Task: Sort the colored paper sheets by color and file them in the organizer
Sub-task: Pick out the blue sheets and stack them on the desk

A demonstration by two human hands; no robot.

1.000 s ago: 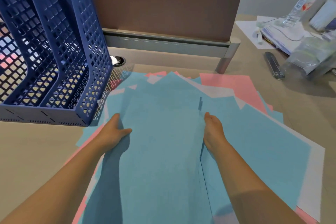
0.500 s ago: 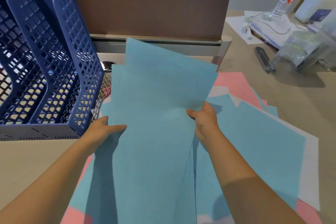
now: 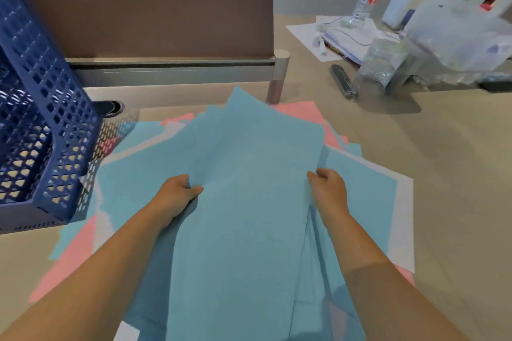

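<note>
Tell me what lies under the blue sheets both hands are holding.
Under the held blue sheets, pink sheets, white sheets and more blue ones poke out on the desk. What lies beneath the middle is covered.

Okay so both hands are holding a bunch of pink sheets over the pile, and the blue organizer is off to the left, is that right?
Not quite: the colour is wrong. In the head view, the left hand and right hand hold a bunch of blue sheets, not pink ones. Pink sheets only peek out of the pile underneath. The rest stands: the blue organizer is off to the left.
</note>
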